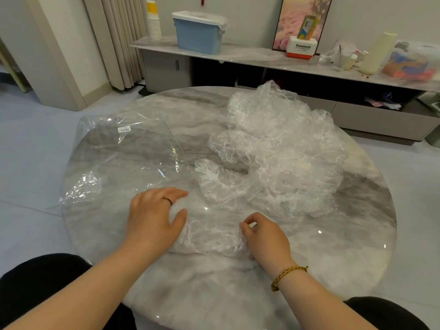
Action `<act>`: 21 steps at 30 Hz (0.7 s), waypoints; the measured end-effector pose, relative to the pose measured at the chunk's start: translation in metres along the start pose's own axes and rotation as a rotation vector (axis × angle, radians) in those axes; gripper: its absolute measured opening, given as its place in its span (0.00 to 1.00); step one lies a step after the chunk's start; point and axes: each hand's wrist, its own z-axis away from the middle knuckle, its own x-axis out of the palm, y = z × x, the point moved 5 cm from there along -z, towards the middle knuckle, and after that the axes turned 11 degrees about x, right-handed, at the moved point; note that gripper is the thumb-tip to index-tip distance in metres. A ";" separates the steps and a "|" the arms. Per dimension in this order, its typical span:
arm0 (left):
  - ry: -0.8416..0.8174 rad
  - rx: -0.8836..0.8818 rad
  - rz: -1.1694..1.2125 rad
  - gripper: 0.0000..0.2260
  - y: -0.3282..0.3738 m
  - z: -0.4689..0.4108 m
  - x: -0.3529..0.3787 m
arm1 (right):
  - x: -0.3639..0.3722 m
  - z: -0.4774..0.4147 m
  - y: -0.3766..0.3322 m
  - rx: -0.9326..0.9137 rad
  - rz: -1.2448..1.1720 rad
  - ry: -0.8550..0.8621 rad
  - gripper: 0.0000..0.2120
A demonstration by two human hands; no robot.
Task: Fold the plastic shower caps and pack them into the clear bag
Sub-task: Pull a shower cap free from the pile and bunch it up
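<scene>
Round grey-veined marble tabletop (214, 287) fills the centre of the frame, with pale floor tiles around it and a long low cabinet (238, 54) across the top. On the cabinet, from left to right, stand a stack of paper cups (153, 22), a blue lidded bin (198, 35), a Panasonic box (302, 47) in front of a framed picture (285, 22), and assorted clutter at the upper right. A pleated curtain (119, 39) hangs at the upper left. The clear bag (123, 158) lies flat on the left half of the tabletop, a small barcode label near its far edge, its near corner crumpled. A loose heap of shower caps (281, 144) occupies the right half, well apart from the bag. One shower cap (209, 236) lies flattened at lower centre, between the two hands. The left hand (154, 217), wearing a ring (168, 200), rests palm down at the cap's left edge with fingers spread and relaxed, thumb extended toward the film. The right hand (266, 236), with a braided bracelet (288, 275) at the wrist, has its fingers curled and pinches the cap's right edge between thumb and forefinger. Dark-clad knees show at both lower corners.
</scene>
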 end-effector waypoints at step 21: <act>-0.579 0.082 -0.143 0.45 0.027 0.032 0.087 | 0.040 0.017 -0.025 -0.544 0.513 0.256 0.20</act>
